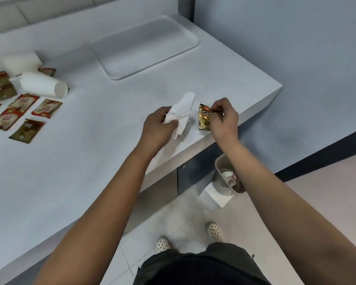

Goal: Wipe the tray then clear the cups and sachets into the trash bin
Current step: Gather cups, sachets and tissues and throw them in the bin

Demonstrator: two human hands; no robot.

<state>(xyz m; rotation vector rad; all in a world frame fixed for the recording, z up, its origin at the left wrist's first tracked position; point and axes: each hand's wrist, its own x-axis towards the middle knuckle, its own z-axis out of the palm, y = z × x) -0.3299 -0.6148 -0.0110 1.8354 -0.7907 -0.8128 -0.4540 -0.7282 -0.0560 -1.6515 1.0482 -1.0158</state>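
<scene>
My left hand (159, 126) grips a crumpled white tissue (182, 112) just above the counter near its front edge. To its right, my right hand (224, 118) pinches the top of a gold and red sachet (205, 118) that hangs down over the counter's corner. The white tray (185, 47) lies bare at the back of the counter. A white paper cup (43, 84) lies on its side at the left, with several sachets (46, 109) spread around it. The trash bin (221, 163) stands on the floor below my right forearm, with a cup and scraps inside.
A white napkin stack (21, 62) sits behind the fallen cup. The counter (70, 171) ends in a corner by my right hand, with a wall beyond. My feet in spotted slippers (215, 231) stand on the tiled floor beside the bin.
</scene>
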